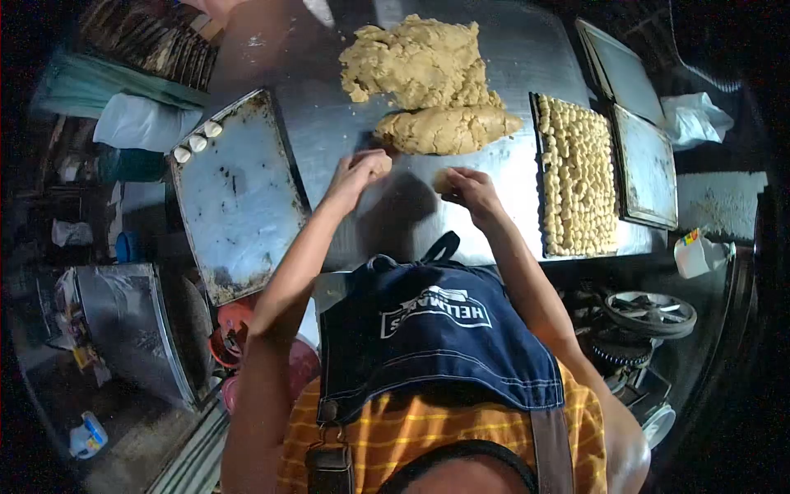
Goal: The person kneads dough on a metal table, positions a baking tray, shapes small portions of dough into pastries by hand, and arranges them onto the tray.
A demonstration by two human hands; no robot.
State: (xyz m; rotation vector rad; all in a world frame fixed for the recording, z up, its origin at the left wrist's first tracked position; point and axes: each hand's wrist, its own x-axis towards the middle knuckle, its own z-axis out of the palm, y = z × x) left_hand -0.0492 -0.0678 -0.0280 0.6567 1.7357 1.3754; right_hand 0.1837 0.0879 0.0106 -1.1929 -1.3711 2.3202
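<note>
My left hand is closed, its fingers curled around what looks like a small piece of dough, mostly hidden by them. Between the fingertips of my right hand is a small piece of dough. Both hands are over the metal table, a short way apart. Just beyond them lies a thick, cracked roll of dough. Touching its far side is a large, crumbly mound of dough.
On the left, a worn baking tray has three small dough pieces near its far corner. Right of the dough, another tray holds tight rows of small dough pieces. More trays lie beyond it. A pulley wheel sits below right.
</note>
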